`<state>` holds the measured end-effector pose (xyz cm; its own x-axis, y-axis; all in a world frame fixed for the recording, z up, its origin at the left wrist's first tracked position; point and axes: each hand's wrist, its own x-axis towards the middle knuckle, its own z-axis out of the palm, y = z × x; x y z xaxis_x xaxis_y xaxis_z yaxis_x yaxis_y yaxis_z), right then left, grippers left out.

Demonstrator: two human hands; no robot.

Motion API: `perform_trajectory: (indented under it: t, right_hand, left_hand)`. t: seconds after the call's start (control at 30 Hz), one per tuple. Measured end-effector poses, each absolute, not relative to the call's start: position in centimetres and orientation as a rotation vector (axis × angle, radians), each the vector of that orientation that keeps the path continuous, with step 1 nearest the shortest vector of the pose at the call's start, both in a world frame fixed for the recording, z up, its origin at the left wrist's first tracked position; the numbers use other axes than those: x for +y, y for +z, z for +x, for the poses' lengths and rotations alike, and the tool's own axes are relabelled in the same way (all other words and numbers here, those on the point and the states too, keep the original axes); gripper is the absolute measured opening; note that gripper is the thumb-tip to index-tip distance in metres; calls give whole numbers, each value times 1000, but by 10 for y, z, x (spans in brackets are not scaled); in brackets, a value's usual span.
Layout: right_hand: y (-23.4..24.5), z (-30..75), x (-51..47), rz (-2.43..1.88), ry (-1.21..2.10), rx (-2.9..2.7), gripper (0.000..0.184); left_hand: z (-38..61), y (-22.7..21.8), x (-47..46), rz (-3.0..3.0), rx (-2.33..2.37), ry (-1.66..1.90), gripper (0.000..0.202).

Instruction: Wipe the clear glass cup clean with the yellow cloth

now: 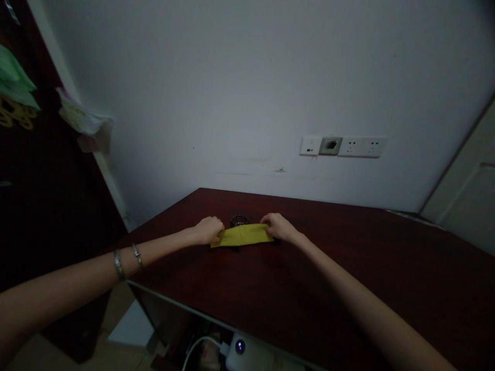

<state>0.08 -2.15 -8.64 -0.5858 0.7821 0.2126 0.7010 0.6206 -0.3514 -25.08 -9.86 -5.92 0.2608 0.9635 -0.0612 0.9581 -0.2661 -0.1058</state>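
1. The left hand pinches one end of a yellow cloth, with its fingers curled in.
2. The right hand pinches the other end, so the cloth makes a flat strip between the two hands.
3. The cloth is low over a dark red-brown wooden table, near the middle. I cannot tell how much of it touches the wood.
4. Just behind the cloth is a dark round thing (it looks like a watch), partly hidden. Any writing on it is too small to read.
5. Two silvery bracelets are on the left arm.
6. On the wall is a row of white sockets. Their small marks are too tiny to read.
7. At the left, a pale bag has yellow marks, too blurry to read.
8. Below the table's front edge is a white device with a round light glowing on it. A white cable runs beside it.
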Motion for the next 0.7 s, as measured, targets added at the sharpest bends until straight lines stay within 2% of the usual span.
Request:
perform_trajectory:
  t: [0.13,0.3,0.5,0.7]
  right_hand:
    - [-87,-6,-26,-1287,93,-2451,29]
    - [-93,-16,-27,-1364,-29,-2383,28]
    - [-105,-27,-15,-1439,11,-2286,28]
    - [-116,-35,-5,-1372,189,-2175,26]
  left_hand:
    - [-248,-63,-93,-2335,-1842,175,18]
    - [-247,-70,-84,-2247,-1880,158,22]
    - [-243,-78,-72,-2194,-1959,60,26]
    - [-242,-83,-67,-2206,-2065,-69,28]
